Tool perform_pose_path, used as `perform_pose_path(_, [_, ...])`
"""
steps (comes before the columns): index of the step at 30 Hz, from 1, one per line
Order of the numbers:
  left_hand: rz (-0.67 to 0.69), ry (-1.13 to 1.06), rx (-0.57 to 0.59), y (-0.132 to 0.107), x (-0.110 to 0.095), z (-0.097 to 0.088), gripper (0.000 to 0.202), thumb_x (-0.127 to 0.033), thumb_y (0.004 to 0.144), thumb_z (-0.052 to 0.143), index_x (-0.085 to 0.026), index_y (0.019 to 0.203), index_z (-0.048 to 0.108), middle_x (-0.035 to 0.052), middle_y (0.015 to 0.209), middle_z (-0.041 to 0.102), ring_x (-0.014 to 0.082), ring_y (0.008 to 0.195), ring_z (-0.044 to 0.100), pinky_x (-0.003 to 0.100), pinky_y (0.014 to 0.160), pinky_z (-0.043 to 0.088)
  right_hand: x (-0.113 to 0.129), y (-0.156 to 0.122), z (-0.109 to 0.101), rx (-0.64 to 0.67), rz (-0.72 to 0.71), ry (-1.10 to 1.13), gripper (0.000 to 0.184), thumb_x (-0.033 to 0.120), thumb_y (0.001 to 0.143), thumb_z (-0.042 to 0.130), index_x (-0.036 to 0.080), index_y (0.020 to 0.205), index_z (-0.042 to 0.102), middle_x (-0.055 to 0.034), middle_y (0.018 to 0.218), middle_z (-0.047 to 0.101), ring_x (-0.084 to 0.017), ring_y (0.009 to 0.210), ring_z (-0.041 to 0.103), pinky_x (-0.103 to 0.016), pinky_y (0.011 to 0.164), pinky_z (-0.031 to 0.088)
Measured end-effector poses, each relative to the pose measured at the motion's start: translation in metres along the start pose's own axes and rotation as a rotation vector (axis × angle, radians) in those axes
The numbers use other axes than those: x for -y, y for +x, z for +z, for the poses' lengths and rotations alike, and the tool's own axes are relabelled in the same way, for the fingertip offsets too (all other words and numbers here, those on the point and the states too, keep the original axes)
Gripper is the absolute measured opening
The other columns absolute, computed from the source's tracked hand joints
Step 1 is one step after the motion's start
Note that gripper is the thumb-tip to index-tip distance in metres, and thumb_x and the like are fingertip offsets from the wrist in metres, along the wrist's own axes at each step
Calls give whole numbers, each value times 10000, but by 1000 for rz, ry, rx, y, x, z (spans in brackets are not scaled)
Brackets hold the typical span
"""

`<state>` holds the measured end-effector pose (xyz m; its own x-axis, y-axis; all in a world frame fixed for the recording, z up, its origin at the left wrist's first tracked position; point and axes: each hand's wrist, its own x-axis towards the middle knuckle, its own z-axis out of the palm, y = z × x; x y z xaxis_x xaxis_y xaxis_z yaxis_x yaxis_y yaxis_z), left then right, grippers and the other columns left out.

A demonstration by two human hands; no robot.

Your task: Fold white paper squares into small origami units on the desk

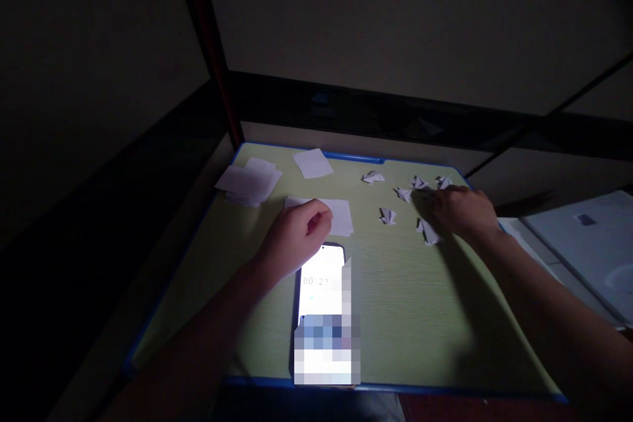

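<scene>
My left hand (297, 234) rests on the green table (410, 303) with its fingers curled, touching the near edge of a white paper sheet (341, 214) just above a lit phone (321, 290). My right hand (459, 210) lies palm down on the right, its fingers closed over a folded paper piece (428, 232). Several small folded paper figures (388, 215) are scattered around it. The room is dim.
A stack of white paper squares (247, 182) sits at the table's far left, and a single sheet (312, 163) lies near the back edge. The table has a blue rim (306, 153). A pale flat object (588, 244) lies to the right, off the table.
</scene>
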<state>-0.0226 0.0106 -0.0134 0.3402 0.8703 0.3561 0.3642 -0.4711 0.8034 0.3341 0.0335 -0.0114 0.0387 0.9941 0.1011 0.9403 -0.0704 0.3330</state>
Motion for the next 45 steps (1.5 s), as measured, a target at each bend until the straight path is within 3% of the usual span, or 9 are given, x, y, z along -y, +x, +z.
perform_pose_path(6, [32,183,-122,8,3,-16,65,-190,837,551,-169,842,612,1,695,643,107,611,569,215,573,403,-6,-3,-9,0,-4,30,307,269,863,480,101,965,715,-241,902,701,-337,862,650,-414,722,413])
perform_pose_path(11, [-90,382,-242,15,7,-46,121,-214,844,505,-171,801,610,13,742,659,118,617,565,227,599,392,1,-13,-27,-97,31,115,368,220,884,432,94,1133,672,-238,1102,670,-361,1008,611,-450,809,439])
perform_pose_path(15, [-284,536,-10,13,15,-59,210,-287,884,451,-187,859,633,44,831,690,162,743,607,241,630,380,37,-21,-45,-130,-51,237,367,274,896,431,158,1161,657,-149,1129,675,-295,1032,612,-394,893,453])
perform_pose_path(17, [-348,605,128,10,18,-58,201,-302,862,484,-191,908,645,59,853,699,175,742,612,249,613,356,66,-22,-54,-41,-185,488,386,302,886,465,132,1191,630,-165,1170,647,-293,1073,598,-400,949,436])
perform_pose_path(21, [-369,652,209,5,18,-49,199,-336,797,562,-161,756,646,100,789,689,192,664,589,265,557,285,122,-17,-67,130,-467,669,692,469,787,627,144,1379,476,-149,1369,528,-277,1201,533,-371,1037,394])
perform_pose_path(24, [-387,657,215,4,15,-46,262,-361,819,529,-155,709,649,110,757,687,189,635,581,269,552,270,148,-7,-69,192,-542,677,854,525,716,687,148,1432,413,-144,1448,464,-285,1288,469,-374,1069,363])
perform_pose_path(30, [-392,596,220,5,9,-43,309,-371,847,503,-157,704,673,94,747,694,175,655,579,258,569,298,158,9,-73,235,-545,610,771,388,714,697,151,1405,448,-161,1416,496,-325,1325,415,-432,1077,319])
perform_pose_path(41, [-444,477,267,21,20,-35,289,-343,804,499,-152,644,645,37,569,605,152,539,527,249,510,282,164,27,-96,469,-415,433,931,411,452,839,161,1286,508,-174,1282,535,-370,1203,504,-441,927,455])
perform_pose_path(45, [-483,437,273,26,24,-33,276,-327,781,515,-146,610,634,25,508,569,148,491,525,248,491,302,166,25,-104,486,-366,408,917,365,450,840,178,1279,496,-168,1314,508,-371,1229,489,-433,907,471])
